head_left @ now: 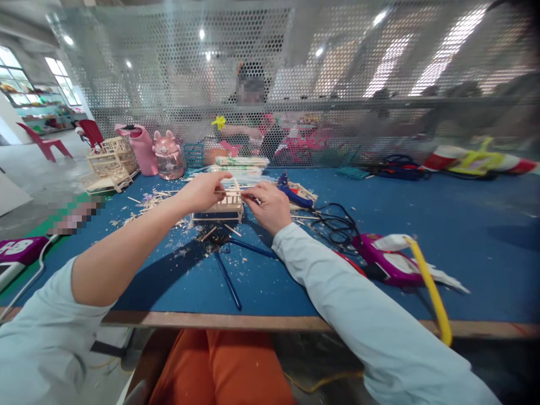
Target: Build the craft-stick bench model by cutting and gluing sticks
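A small model made of thin wooden sticks (pixel 230 209) stands upright on the blue tabletop, a little beyond the middle. My left hand (pixel 206 192) reaches it from the left, thumb and fingers closed at its upper rail. On the right side my right hand (pixel 270 205) pinches at the same upper rail; fingers partly cover what lies between the tips. Just in front lie nippers with blue handles (pixel 228 278), their handles spread towards me. A blue glue gun (pixel 293 192) rests beyond my right hand.
Loose sticks and scraps (pixel 158 202) litter the left. A purple power strip (pixel 390 264) and black cable (pixel 337 225) lie right. Pink bottle (pixel 143 152), clear pink-lidded bottle (pixel 169 157) and another stick model (pixel 110 163) stand back left. A perforated screen (pixel 320 84) fronts another person.
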Motion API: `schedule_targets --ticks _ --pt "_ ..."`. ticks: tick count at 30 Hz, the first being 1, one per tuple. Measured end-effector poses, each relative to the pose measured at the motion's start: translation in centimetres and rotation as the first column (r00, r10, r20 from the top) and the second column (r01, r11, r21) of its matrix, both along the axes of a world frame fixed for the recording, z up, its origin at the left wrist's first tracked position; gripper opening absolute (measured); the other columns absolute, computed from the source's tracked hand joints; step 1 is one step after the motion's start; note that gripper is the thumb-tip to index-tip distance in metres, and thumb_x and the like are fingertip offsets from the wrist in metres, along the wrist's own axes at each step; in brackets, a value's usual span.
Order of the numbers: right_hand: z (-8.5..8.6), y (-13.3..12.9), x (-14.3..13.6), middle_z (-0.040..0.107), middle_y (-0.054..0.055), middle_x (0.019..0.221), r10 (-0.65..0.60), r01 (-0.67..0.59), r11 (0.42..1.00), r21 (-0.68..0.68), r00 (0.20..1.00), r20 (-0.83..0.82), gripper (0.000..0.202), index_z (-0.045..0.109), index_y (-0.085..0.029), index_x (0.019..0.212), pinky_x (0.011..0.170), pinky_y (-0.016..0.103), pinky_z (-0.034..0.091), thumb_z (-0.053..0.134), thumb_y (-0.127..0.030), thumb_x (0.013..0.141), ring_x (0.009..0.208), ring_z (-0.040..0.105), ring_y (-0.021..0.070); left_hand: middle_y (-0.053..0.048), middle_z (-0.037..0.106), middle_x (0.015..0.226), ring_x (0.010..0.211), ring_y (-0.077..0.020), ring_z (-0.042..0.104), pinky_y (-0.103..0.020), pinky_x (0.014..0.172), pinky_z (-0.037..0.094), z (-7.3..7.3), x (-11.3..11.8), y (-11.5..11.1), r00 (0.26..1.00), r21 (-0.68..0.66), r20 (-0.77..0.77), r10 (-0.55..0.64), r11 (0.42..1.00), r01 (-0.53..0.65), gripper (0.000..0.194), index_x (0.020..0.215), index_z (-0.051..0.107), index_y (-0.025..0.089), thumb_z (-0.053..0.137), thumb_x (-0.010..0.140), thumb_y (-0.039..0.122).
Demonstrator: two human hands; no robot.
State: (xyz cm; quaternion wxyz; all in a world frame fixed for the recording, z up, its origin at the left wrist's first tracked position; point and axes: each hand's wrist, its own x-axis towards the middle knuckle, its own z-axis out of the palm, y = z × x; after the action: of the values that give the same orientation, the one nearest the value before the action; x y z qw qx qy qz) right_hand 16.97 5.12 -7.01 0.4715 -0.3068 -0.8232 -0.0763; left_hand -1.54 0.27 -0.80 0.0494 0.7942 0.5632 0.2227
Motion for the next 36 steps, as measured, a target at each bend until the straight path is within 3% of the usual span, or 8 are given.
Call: schedule_targets --ticks 7,11,13,15,17,19,25,36 --pt "-0.2 0.1 0.0 0.065 0.004 0.073 0.018 -0.018 1.0 0.006 1.0 -0.005 0.016 0.073 -0.02 0.083 0.064 0.027 0.042 0.058 -0.025 0.083 0.071 0.058 0.0162 -0.009 0.072 0.092 0.085 -0.0203 0.065 -0.032 0.077 0.047 -0.2 0.0 0.3 1.0 0.031 0.008 0.003 1.0 -0.003 0.052 0.127 0.052 0.012 0.057 0.075 0.013" --pt "-0.2 0.1 0.0 0.065 0.004 0.073 0.019 -0.019 1.0 0.005 1.0 -0.022 0.016 0.073 -0.02 0.082 0.064 0.026 0.043 0.057 -0.024 0.082 0.07 0.059 0.0159 -0.009 0.07 0.102 0.093 -0.0201 0.064 -0.033 0.083 0.048 -0.7 -1.0 -0.4 0.995 0.21 0.089 -0.037 0.977 0.018 0.057 0.121 0.055 0.015 0.055 0.065 0.003" --pt "-0.2 0.0 0.0 0.065 0.004 0.073 0.021 -0.02 1.0 0.006 0.999 -0.026 0.016 0.073 -0.02 0.083 0.064 0.026 0.044 0.058 -0.024 0.082 0.07 0.059 0.0158 -0.008 0.068 0.104 0.095 -0.0179 0.063 -0.031 0.081 0.049 -1.2 -1.6 -1.3 0.972 0.383 0.23 -0.041 0.922 -0.052 0.053 0.116 0.057 0.016 0.052 0.065 0.001" --pt "-0.2 0.0 0.0 0.065 0.004 0.072 0.031 -0.031 0.999 0.013 0.999 -0.028 0.016 0.074 -0.019 0.083 0.064 0.026 0.044 0.058 -0.024 0.082 0.07 0.059 0.0156 -0.006 0.068 0.098 0.089 -0.0146 0.063 -0.027 0.075 0.05 -2.0 -2.1 -2.4 0.916 0.532 0.398 -0.053 0.827 -0.183 0.043 0.109 0.058 0.016 0.05 0.069 0.002" --pt "-0.2 0.0 0.0 0.065 0.004 0.072 0.04 -0.039 0.999 0.024 0.999 -0.033 0.016 0.074 -0.019 0.083 0.063 0.026 0.043 0.059 -0.024 0.082 0.068 0.058 0.0153 -0.004 0.067 0.09 0.082 -0.0122 0.062 -0.023 0.069 0.05 -3.0 -2.5 -3.2 0.862 0.614 0.5 -0.084 0.736 -0.285 0.033 0.104 0.058 0.017 0.051 0.074 0.005" --pt "-0.3 0.1 0.0 0.064 0.004 0.071 0.044 -0.043 0.999 0.029 0.998 -0.035 0.016 0.074 -0.019 0.082 0.061 0.026 0.043 0.059 -0.024 0.082 0.067 0.058 0.0151 -0.003 0.066 0.086 0.076 -0.0109 0.061 -0.022 0.065 0.05 -4.1 -2.7 -3.7 0.84 0.631 0.535 -0.094 0.705 -0.323 0.027 0.1 0.057 0.017 0.052 0.075 0.008" --pt "-0.5 0.2 0.0 0.064 0.004 0.072 0.054 -0.054 0.999 0.005 0.998 -0.031 0.017 0.074 -0.021 0.083 0.061 0.026 0.044 0.058 -0.025 0.083 0.067 0.057 0.0149 -0.003 0.066 0.084 0.067 -0.0092 0.059 -0.021 0.059 0.048 -6.2 -2.5 -3.7 0.888 0.586 0.452 -0.085 0.779 -0.224 0.027 0.101 0.056 0.016 0.053 0.076 0.008" --pt "-0.6 0.0 -0.1 0.063 0.004 0.071 0.018 -0.018 0.999 0.044 1.0 -0.002 0.018 0.074 -0.02 0.085 0.06 0.026 0.042 0.057 -0.023 0.083 0.067 0.057 0.0154 -0.002 0.065 0.08 0.061 -0.008 0.055 -0.021 0.056 0.047 -6.6 -1.7 -4.4 0.885 0.494 0.449 -0.124 0.86 -0.13 0.028 0.103 0.055 0.016 0.051 0.076 0.007"
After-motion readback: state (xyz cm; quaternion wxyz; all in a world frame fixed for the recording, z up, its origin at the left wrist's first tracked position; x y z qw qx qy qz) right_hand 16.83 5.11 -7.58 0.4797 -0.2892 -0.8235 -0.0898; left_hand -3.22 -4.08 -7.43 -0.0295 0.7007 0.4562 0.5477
